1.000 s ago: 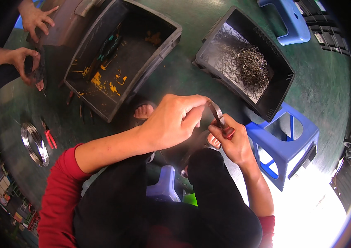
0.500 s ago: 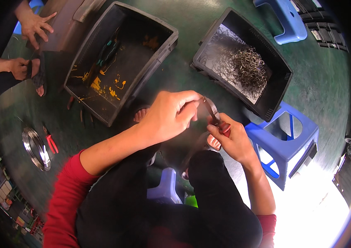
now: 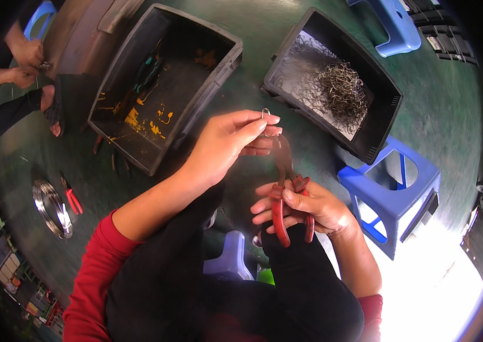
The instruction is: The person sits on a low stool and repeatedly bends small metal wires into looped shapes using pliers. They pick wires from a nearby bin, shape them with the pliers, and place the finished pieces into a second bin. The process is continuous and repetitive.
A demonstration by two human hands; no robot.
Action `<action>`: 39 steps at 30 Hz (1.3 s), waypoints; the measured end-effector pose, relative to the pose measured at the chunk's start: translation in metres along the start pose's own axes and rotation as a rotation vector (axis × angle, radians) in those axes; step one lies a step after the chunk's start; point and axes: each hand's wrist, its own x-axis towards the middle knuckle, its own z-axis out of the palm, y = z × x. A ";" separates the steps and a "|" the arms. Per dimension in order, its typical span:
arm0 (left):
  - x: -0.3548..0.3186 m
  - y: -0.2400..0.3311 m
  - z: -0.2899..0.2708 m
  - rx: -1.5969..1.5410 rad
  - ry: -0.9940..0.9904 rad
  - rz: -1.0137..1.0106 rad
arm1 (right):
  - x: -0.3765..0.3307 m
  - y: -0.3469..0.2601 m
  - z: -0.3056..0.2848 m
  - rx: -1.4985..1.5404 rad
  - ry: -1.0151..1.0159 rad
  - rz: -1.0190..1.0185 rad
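Note:
My left hand (image 3: 231, 141) pinches a small bent piece of metal wire (image 3: 265, 112) between thumb and fingers, held up in front of me. My right hand (image 3: 301, 206) grips red-handled pliers (image 3: 282, 196), whose dark jaws point up toward the wire and my left fingertips. Both hands are above my dark-trousered knees. Beyond them, a dark crate (image 3: 387, 122) holds a tangle of bent wire pieces (image 3: 341, 91).
An open dark crate (image 3: 139, 145) with yellow paint stains and tools inside sits at the upper left. Blue stools stand at the right (image 3: 392, 191) and top (image 3: 392, 28). A wire coil (image 3: 50, 208) and red pliers (image 3: 72, 196) lie on the green floor. Another person's hands (image 3: 25, 62) work at far left.
My hands have separated: the left hand rose with the wire piece, and the right hand dropped lower toward my knees, with the pliers' red handles now plainly showing.

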 end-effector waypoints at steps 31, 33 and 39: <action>-0.007 0.021 -0.011 0.569 -0.160 0.013 | -0.004 -0.002 0.008 -1.106 0.790 -0.270; -0.006 0.019 -0.011 0.437 -0.143 -0.085 | 0.000 0.000 0.006 -1.273 0.883 -0.409; -0.008 0.011 -0.010 0.183 -0.124 -0.198 | 0.002 0.003 -0.001 -1.556 1.004 -0.492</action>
